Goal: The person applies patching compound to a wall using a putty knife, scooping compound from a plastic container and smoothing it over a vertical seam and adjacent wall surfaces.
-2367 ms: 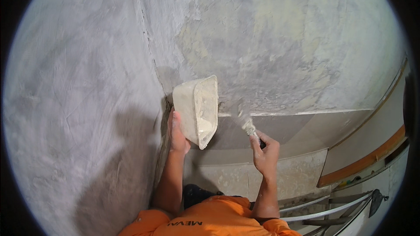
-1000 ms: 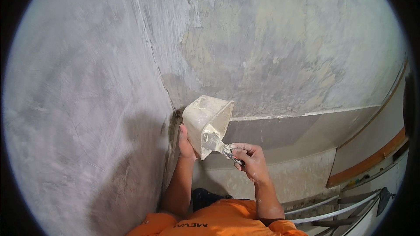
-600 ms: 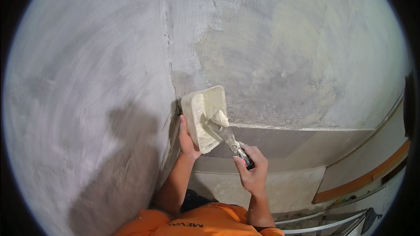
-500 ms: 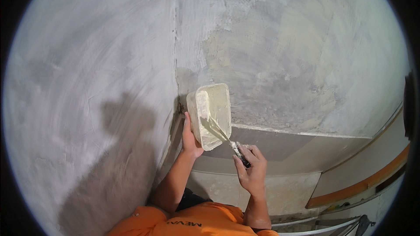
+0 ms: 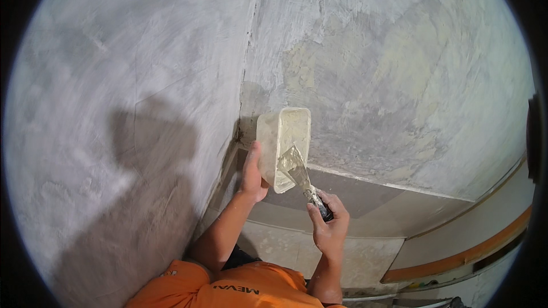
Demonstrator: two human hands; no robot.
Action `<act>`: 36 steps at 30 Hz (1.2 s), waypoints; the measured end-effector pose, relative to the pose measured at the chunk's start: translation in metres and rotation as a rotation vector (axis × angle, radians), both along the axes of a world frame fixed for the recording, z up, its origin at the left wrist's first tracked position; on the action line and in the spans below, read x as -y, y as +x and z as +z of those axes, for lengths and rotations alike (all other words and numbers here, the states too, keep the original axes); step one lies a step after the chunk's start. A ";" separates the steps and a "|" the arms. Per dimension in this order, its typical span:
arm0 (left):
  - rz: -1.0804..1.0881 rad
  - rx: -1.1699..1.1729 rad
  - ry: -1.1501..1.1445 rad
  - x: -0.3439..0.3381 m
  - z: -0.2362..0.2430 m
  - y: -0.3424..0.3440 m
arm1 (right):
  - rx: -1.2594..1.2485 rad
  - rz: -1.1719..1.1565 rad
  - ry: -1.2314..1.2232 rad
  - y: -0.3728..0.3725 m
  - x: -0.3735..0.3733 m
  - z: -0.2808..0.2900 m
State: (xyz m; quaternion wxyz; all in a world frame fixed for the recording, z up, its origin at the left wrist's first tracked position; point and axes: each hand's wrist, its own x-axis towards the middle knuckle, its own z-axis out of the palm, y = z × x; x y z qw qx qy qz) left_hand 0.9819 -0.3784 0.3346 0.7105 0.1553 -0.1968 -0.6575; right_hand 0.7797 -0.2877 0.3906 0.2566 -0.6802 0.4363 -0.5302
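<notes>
Putty knife (image 5: 294, 166) held across the mouth of a tilted tub (image 5: 268, 140)

Both forearms are raised from the lower edge. The pale tub is gripped by the left hand (image 5: 254, 183), its thumb laid along the outer side and its fingers mostly hidden behind. The tub is tipped on its side in front of the wall corner (image 5: 244, 74), with its opening turned to the right. By the right hand (image 5: 331, 222), bent at the wrist, the knife's dark handle is enclosed between thumb and curled fingers. The blade is pointed up and leftward over the near rim; pale paste is seen on it and inside the tub.

Half a second ago, the blade was seen nearly edge-on; now its coated face is shown. The tub's mouth has been turned farther right. In the earliest frame, the knife was held well apart from the tub.
</notes>
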 end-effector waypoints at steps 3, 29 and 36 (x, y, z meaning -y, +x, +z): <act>0.130 0.202 0.013 -0.004 0.006 -0.005 | 0.057 -0.026 0.082 0.002 -0.002 -0.008; 0.212 0.061 0.018 -0.008 0.021 0.004 | -0.366 -0.113 -0.159 0.014 -0.025 -0.012; 0.253 0.038 0.032 -0.019 0.043 0.006 | -0.330 -0.067 -0.175 -0.018 -0.037 -0.023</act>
